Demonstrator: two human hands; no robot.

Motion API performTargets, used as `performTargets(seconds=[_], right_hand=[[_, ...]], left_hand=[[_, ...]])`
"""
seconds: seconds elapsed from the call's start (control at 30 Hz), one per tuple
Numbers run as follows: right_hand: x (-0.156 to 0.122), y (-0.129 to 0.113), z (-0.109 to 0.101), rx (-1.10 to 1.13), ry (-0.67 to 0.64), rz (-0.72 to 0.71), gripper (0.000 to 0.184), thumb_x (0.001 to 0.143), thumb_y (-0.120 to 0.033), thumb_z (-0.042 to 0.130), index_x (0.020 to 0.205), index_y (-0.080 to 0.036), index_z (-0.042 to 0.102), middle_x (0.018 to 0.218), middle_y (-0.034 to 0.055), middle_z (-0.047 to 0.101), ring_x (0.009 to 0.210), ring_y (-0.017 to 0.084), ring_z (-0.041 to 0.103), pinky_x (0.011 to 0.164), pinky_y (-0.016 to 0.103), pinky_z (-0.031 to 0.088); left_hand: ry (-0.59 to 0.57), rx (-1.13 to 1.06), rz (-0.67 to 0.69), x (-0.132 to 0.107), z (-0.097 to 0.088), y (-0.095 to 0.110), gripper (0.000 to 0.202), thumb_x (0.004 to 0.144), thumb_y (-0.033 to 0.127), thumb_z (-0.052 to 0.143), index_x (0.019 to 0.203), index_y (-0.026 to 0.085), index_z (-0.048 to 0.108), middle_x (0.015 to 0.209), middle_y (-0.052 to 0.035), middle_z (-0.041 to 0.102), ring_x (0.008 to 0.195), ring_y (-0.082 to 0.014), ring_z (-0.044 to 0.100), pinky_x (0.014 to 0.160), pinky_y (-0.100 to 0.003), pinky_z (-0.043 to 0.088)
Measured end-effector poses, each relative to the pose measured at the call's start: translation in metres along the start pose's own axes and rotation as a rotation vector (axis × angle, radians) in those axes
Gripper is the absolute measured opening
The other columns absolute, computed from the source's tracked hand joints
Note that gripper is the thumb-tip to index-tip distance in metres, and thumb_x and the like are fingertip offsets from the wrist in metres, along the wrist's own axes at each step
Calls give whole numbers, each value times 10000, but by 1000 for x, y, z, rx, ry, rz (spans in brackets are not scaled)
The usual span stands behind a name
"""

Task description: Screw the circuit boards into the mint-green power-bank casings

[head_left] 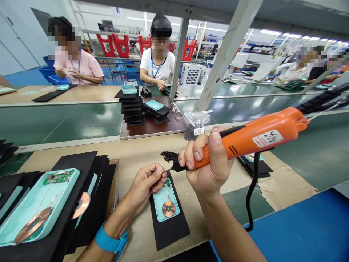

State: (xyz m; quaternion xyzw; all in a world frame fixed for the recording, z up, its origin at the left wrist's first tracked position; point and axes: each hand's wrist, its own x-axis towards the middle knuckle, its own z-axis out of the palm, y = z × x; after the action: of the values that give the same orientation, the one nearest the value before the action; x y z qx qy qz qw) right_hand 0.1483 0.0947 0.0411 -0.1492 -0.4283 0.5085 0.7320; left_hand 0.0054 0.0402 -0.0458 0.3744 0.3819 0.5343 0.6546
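Fig.: R hand point(208, 163) gripping orange elec. screwdriver point(253, 136), long axis diagonal, pointing down-L, just above teal charger case point(166, 203); L hand point(147, 183) curled shut.

Screwdriver body point(253, 136): glossy orange plastic
Housing point(158, 207): smooth teal plastic
Coil point(168, 209): shiny copper wire
Mat point(169, 236): matt black sheet
Bag point(195, 125): glossy clear plastic

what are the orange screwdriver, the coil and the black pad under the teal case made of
The orange electric screwdriver looks like moulded plastic, with a glossy, smoothly curved shell. The flat coil looks like copper wire, shiny reddish-brown in tightly wound rings. The black pad looks like matte foam or rubber, with no shine; the view cannot settle which.
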Motion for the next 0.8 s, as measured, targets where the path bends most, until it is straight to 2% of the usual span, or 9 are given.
performTargets(seconds=[0.3,0.43,0.5,0.57,0.67,0.73,0.8], right_hand=[[-5,1,0,21,-56,-27,246,1052,-383,759,1082,-289,534,584,-144,474,366,86,414,401,234,471],[-8,3,2,49,-68,-23,222,1058,-349,745,1085,-291,532,593,-139,489,370,90,420,390,238,473],[-10,4,2,50,-74,4,227,1055,-340,749,1084,-291,529,593,-138,495,374,91,431,394,239,477],[-11,5,2,44,-108,41,230,1044,-318,764,1077,-283,539,587,-137,502,377,91,452,397,235,466],[-11,11,-3,-1,-183,113,254,1011,-300,820,1050,-266,571,582,-132,506,374,83,458,383,218,415],[-12,19,-9,-34,-219,157,276,985,-303,864,1033,-255,597,588,-127,510,376,72,447,376,212,398],[-13,28,-15,-53,-233,177,278,963,-292,893,1024,-244,626,599,-123,517,384,62,443,387,213,414]], left_hand=[[21,-39,-71,-3,3,2,470,949,564,803,796,157,623,679,39,500,514,-51,313,527,-268,157],[36,14,-82,-5,5,4,462,947,582,770,802,170,618,687,41,497,516,-61,294,539,-286,145],[56,144,-44,-5,1,5,452,974,605,706,840,177,656,669,45,477,538,-87,308,558,-291,182],[127,373,63,-3,-5,5,408,997,586,654,932,187,709,717,19,537,624,-136,418,624,-301,300],[238,793,215,0,-14,1,196,943,403,671,941,214,722,905,-39,685,883,-231,571,838,-379,417],[236,1000,214,3,-17,-5,63,851,279,703,885,226,706,966,-43,726,995,-271,599,928,-427,409],[218,1115,164,4,-17,-11,99,799,218,738,891,235,705,987,-30,740,1049,-289,613,972,-458,390]])
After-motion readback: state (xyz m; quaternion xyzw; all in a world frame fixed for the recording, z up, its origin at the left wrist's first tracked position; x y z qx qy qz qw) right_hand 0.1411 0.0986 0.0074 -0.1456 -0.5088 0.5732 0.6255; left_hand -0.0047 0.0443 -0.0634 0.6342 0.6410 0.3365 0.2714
